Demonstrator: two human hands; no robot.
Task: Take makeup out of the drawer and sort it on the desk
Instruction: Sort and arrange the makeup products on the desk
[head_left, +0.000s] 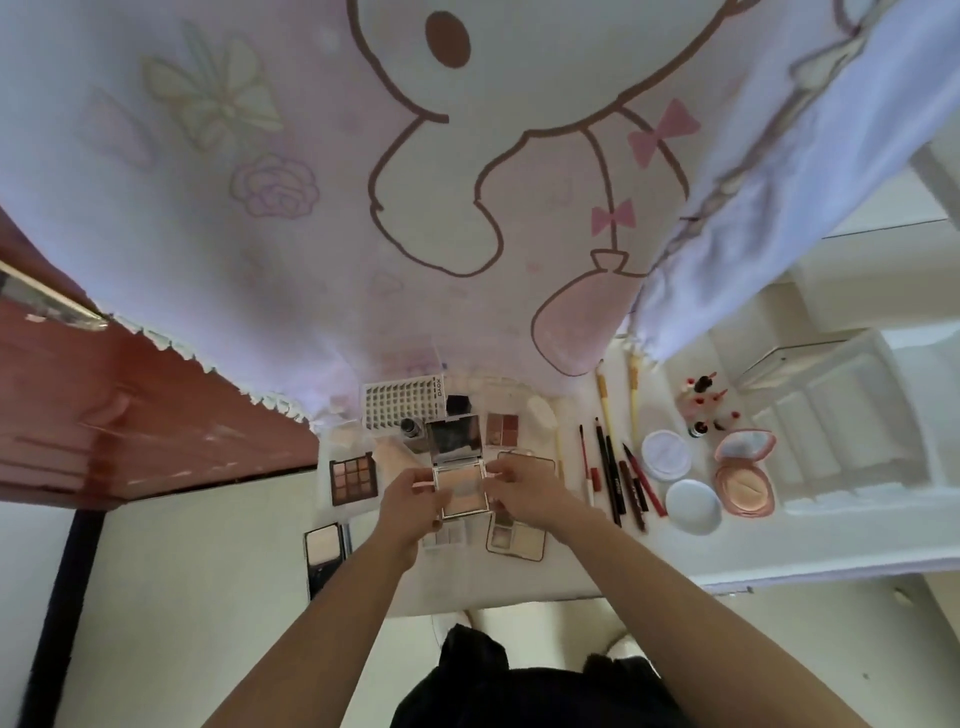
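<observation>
Forearms reach to the left hand (413, 496) and right hand (524, 491), each pinching a side edge of the open powder compact (461, 486) over the table (519, 577). It looks light, rigid and slick, with a fragile mirror, so it is best gripped by the base. Its pan holds pale pressed powder. A round pink compact (744, 470) lies open, with a puff inside.

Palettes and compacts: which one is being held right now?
The square silver-edged powder compact, mirror lid raised, gripped between left hand and right hand. The nine-pan palette and round pink compact lie untouched on the desk.
</observation>
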